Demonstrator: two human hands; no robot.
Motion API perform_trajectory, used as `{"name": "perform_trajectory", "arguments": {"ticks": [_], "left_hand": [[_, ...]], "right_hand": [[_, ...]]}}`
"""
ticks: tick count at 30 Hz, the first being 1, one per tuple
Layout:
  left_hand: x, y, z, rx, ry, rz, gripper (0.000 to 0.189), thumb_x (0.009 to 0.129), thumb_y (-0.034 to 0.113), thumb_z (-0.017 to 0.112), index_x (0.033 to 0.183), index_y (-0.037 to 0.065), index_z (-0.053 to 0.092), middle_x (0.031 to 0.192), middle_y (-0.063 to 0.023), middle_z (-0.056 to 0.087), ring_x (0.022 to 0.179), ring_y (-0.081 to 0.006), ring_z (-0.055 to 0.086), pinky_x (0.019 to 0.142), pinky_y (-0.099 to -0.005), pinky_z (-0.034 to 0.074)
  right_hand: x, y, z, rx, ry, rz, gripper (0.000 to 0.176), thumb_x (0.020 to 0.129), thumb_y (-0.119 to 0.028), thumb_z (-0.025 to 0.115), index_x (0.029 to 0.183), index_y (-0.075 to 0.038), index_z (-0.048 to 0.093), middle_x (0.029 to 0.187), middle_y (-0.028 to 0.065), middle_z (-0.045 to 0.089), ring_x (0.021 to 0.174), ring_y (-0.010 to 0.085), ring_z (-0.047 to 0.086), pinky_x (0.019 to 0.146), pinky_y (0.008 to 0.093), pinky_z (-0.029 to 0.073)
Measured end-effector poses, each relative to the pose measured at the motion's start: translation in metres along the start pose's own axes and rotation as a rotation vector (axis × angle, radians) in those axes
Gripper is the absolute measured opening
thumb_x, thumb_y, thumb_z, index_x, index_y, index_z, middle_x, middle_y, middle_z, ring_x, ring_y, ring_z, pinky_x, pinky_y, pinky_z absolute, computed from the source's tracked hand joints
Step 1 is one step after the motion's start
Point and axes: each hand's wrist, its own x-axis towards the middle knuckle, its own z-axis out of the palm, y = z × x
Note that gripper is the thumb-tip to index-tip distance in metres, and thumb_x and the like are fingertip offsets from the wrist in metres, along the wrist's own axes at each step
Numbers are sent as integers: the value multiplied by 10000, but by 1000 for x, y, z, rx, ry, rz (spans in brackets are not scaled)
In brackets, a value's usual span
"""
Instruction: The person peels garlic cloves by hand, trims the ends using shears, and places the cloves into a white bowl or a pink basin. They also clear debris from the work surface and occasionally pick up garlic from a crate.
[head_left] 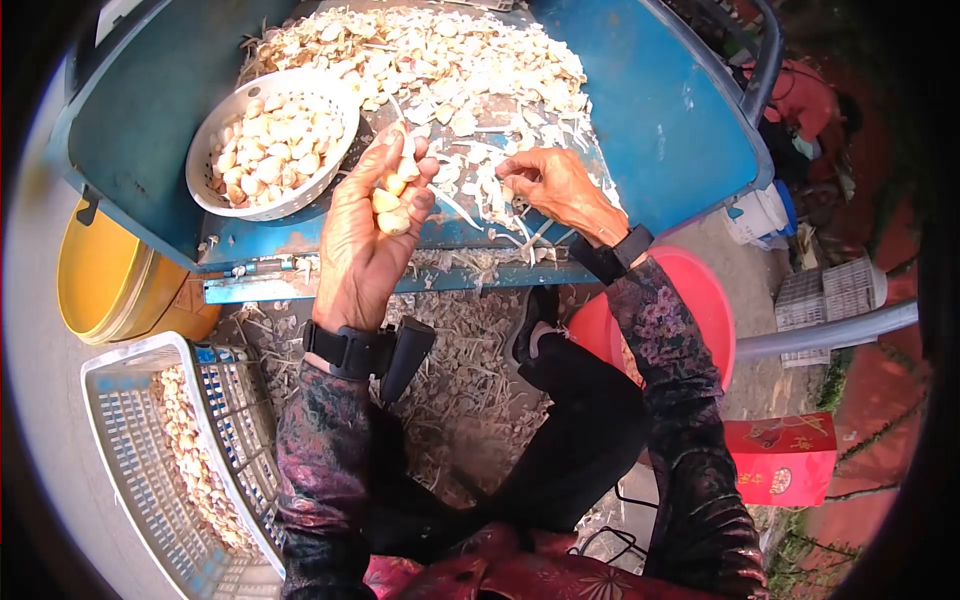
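Note:
Several pale garlic cloves [391, 205] lie in the palm and against the fingers of my left hand [362, 215], which is curled round them, palm up. My right hand [565, 190] is to the right, over the blue tray's front part, with thumb and fingertips pinched together; whatever they hold is too small to name. Dry garlic skins and stalks [480, 90] are spread behind and between my hands. Just left of my left hand, a white colander [200, 165] holds many cloves.
A blue metal tray [690, 120] surrounds the work. Below left are a yellow bucket [100, 270] and a grey plastic crate [130, 440] with garlic. A red tub [700, 300] stands under my right forearm, a red box [785, 460] at lower right. A person [800, 95] in red is at upper right.

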Motion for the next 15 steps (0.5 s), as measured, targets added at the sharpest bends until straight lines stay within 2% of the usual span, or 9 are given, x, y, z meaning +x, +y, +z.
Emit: {"name": "perform_trajectory", "arguments": {"ticks": [1,2,4,5,8,9,15], "left_hand": [[-1,-1,1,11,8,-5,282,886,168,618,1133,51,547,912,-72,638,781,-151,619,549,-224,484],[-2,-3,1,12,8,-4,282,886,168,618,1133,51,547,912,-72,638,781,-151,619,549,-224,484],[-3,-5,1,-47,-59,-34,286,888,172,613,1138,56,538,838,-52,596,697,-139,564,525,-230,456],[-4,-6,3,-44,-51,-37,286,893,188,610,1140,63,534,819,-42,571,670,-135,536,510,-227,437],[-3,-9,-1,-58,-99,-68,279,893,196,610,1130,68,536,830,-44,574,682,-140,542,505,-223,423],[-3,-10,-1,-67,-77,-79,271,893,205,608,1119,72,538,826,-44,574,675,-138,541,501,-224,417],[0,-17,-2,-75,-102,-124,249,891,210,607,1085,63,554,764,-33,567,640,-133,532,500,-228,414]], "right_hand": [[0,13,5,-197,-41,-167,271,762,-102,617,1011,-2,655,805,159,643,691,247,612,658,353,487],[-2,19,11,-196,-40,-168,271,762,-102,617,1011,-2,655,805,159,643,691,247,612,658,353,487],[-5,22,20,-439,90,-343,307,751,-91,613,1044,0,602,880,186,636,750,319,617,701,397,489],[-7,19,18,-394,54,-303,329,747,-84,618,1056,5,555,922,191,629,820,352,612,736,422,486],[-7,20,17,-231,26,-207,309,745,-69,622,1037,10,558,894,186,626,831,357,606,745,421,484],[-7,24,18,-250,69,-294,310,746,-50,612,1046,5,555,876,181,622,831,359,605,742,424,483],[-16,24,17,-352,64,-370,314,708,-4,573,1021,12,563,838,179,611,825,364,600,745,427,481]]}}
